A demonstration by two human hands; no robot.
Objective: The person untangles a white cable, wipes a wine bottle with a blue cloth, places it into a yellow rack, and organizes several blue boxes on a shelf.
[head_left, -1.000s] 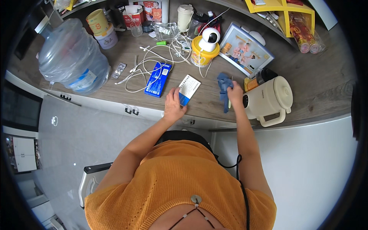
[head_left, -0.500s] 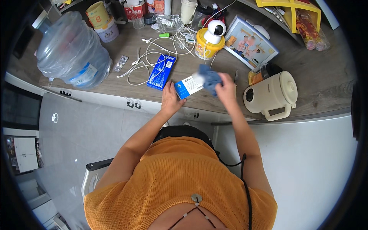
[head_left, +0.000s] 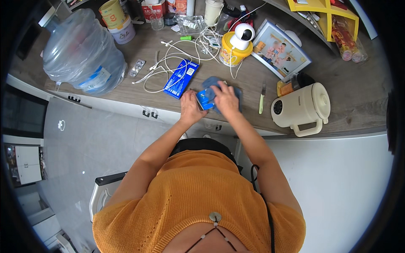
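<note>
So on the far left of the wood-grain desk (head_left: 145, 44) there's a big clear plastic water jug (head_left: 84, 55) in a loose wrapper, then a silvery blister pack (head_left: 137, 68). Next is a flat dark-blue cardboard box (head_left: 182, 79), tilted with its top end leaning right, a tangled white cable (head_left: 209, 34) running over and past it. The left hand (head_left: 192, 109) is right below that, fingers together and thumb apart, touching the left end of a blue-and-white cardboard box (head_left: 205, 100); can't tell if it's really pinching it. That box lies near the desk's front edge, blue end facing the left hand, long axis seemingly going off right and a bit away, but the exact angle is hard to pin down. That's because a crumpled grey-blue cloth (head_left: 209, 82) covers its white part, with the right hand (head_left: 225, 100) on top, fingers somewhat spread over cloth and box. Half a second ago the cloth was a blurry bunch at the box's right end and the white face was showing; now it's spread out. Farther right, a small knife with a pale green handle (head_left: 262, 101) is in plain view, where the right hand partly hid it earlier, then a cream electric kettle (head_left: 297, 106). The yellow shelf (head_left: 324, 25) top right is cut off.
</note>
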